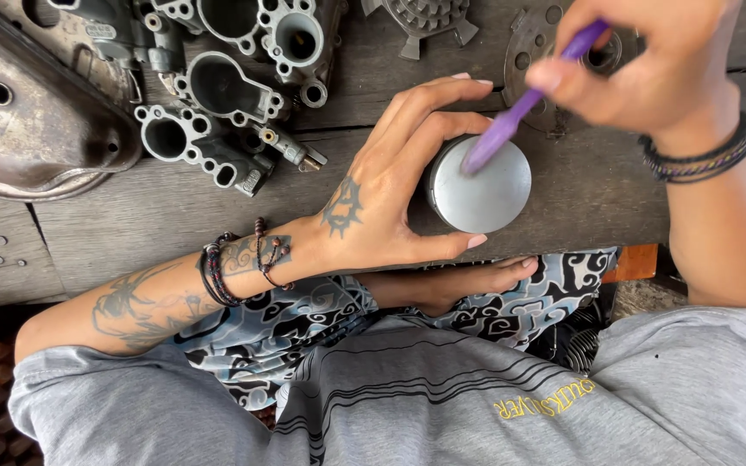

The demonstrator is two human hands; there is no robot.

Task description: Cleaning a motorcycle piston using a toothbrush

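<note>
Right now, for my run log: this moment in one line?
left hand grips metal cylinder | right hand holds purple brush on it

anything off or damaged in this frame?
Nothing stands out. The left hand grips a round metal piston upright on the wooden bench; the right hand holds a purple brush tip-down on its flat top. Metal engine castings lie loose behind, none visibly broken.

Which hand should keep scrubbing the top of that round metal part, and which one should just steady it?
Right, probably: the right hand already holds the purple brush with its tip on the metal cylinder. The left hand is wrapped around its side, steadying it.
</note>
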